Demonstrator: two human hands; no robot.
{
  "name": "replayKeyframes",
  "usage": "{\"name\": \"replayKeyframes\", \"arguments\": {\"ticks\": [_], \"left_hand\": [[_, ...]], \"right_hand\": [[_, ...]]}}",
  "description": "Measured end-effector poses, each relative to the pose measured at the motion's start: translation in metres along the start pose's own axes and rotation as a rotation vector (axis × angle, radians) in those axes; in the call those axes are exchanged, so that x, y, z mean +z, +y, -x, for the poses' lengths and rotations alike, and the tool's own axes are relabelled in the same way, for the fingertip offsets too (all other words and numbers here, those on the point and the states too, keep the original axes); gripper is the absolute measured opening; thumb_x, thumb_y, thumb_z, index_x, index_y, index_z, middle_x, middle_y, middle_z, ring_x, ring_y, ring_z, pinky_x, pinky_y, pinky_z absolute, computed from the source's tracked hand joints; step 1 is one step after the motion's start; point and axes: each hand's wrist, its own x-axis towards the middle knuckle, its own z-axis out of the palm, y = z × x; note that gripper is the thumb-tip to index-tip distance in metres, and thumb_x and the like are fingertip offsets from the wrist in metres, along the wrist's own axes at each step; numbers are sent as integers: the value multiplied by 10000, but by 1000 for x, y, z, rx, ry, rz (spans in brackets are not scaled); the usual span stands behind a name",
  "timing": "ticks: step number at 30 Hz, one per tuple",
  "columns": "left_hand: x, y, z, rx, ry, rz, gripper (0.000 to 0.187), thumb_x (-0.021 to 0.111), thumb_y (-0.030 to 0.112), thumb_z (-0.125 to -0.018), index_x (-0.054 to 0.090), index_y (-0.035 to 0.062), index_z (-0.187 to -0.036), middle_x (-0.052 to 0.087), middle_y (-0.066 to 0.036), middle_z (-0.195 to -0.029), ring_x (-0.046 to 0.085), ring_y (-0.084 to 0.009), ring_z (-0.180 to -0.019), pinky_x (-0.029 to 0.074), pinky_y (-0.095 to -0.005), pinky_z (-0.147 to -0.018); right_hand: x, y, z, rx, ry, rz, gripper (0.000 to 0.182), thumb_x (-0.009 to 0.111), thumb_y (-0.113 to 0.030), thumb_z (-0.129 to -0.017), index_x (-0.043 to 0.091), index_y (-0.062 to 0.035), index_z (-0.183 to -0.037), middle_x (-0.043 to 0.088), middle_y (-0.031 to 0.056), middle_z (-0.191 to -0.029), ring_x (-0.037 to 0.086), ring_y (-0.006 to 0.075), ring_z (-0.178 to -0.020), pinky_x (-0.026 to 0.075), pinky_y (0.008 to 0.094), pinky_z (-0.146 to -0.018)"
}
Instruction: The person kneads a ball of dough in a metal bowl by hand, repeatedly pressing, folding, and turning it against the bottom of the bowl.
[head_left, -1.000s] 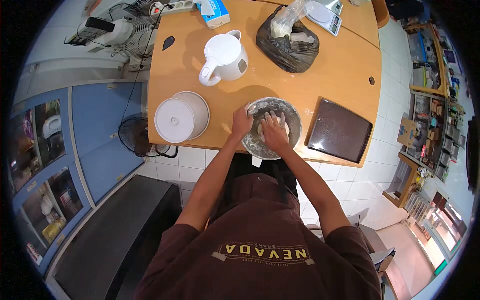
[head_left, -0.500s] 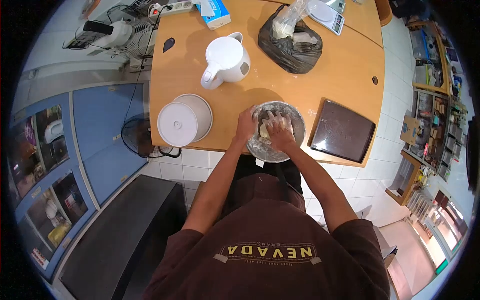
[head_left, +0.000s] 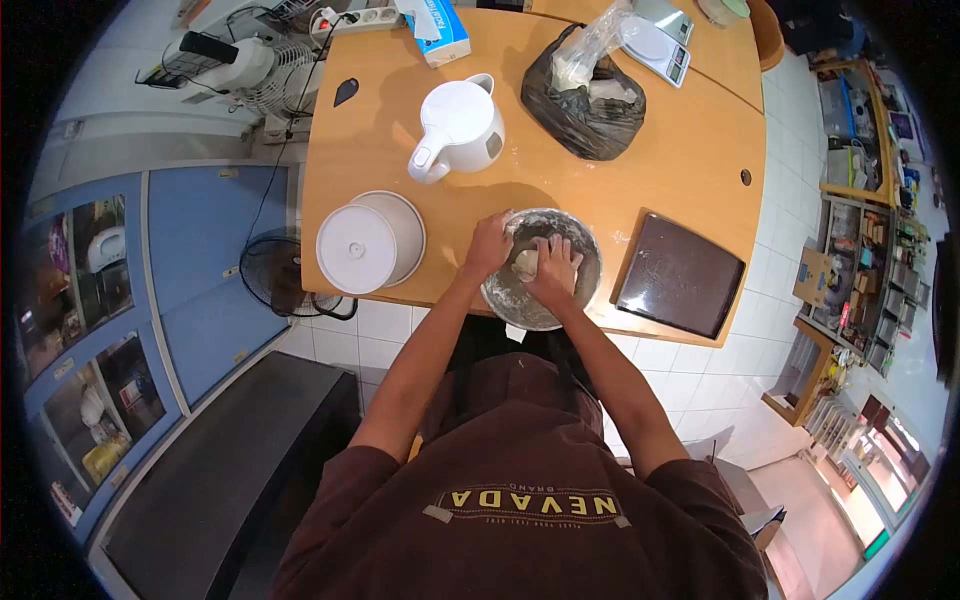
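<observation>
both hands at metal bowl (head_left: pixel 510 293), kneading dough (head_left: pixel 526 264) on wooden counter (head_left: pixel 690 170)

left hand (head_left: pixel 487 245) grips the bowl's left rim, fingers curled together over the edge; right hand (head_left: pixel 556 268) is inside the bowl, fingers bent and pressed down on the pale dough lump, which sits between the two hands. beyond the fingers: white kettle (head_left: pixel 458 128) and black plastic bag (head_left: pixel 588 95). left of the left hand: white lidded tub (head_left: pixel 366 243). right of the right hand: dark tray (head_left: pixel 680 275), just beside the bowl
</observation>
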Motion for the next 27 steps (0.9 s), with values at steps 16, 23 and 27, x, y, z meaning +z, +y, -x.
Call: {"name": "replayKeyframes", "arguments": {"ticks": [16,23,27], "left_hand": [[-1,0,0,-31,30,-26,419,617,9,-814,639,-17,-1231,673,-262,-1115,630,-452,-1048,499,-482,-957],[2,-2,0,-91,-29,-15,415,614,27,-831,634,-14,-1243,666,-264,-1145,627,-439,-1067,497,-483,-960],[7,-13,1,-55,-11,-42,407,621,41,-841,633,-17,-1244,667,-260,-1149,628,-434,-1070,492,-482,-964]], "right_hand": [[18,9,14,-300,3,316,783,537,-514,-937,318,-56,-1534,208,156,-1635,159,343,-1520,95,682,-1183],[-7,2,-3,-305,-278,319,946,655,-580,-814,287,-152,-1573,149,164,-1656,105,365,-1531,67,737,-1146],[15,7,-12,-275,-281,268,941,753,-478,-735,349,-156,-1521,259,173,-1591,214,378,-1479,133,736,-1119]]}}
